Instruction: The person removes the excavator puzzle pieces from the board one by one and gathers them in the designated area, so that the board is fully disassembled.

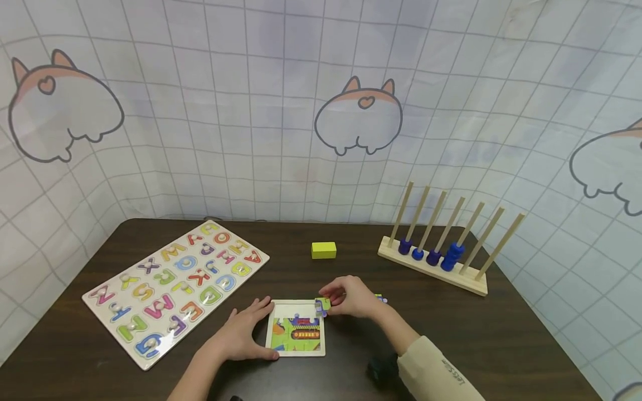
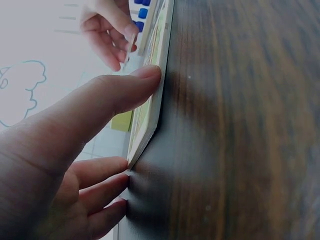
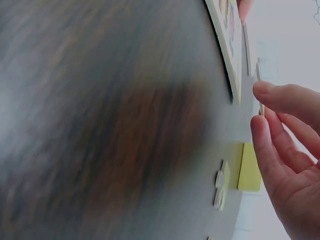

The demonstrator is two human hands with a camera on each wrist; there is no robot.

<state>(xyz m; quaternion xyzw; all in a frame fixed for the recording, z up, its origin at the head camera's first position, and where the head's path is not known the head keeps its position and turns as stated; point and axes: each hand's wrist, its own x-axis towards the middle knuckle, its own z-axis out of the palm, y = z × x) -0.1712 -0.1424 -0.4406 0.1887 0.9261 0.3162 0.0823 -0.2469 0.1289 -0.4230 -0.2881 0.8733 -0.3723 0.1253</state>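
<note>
The dark table bears everything. To the left of the left hand and beyond it lies a letter board, filled with knobbed, coloured letters. Beyond the right hand, off to its right, is a bead rack, blue and purple beads low on four of its rods. Between the hands sits a puzzle tray, joined pieces in its near part, its far strip bare. The left hand, spread wide, touches the tray with thumb and fingertips (covering parts of its left rim).

Ahead of the right hand, slightly left, is a yellow block; a loose piece lies just beyond the right wrist, which partly hides it.

Thumb and fingertips nearly closed, the right hand pinches a puzzle piece, raised over the tray's far right corner.
</note>
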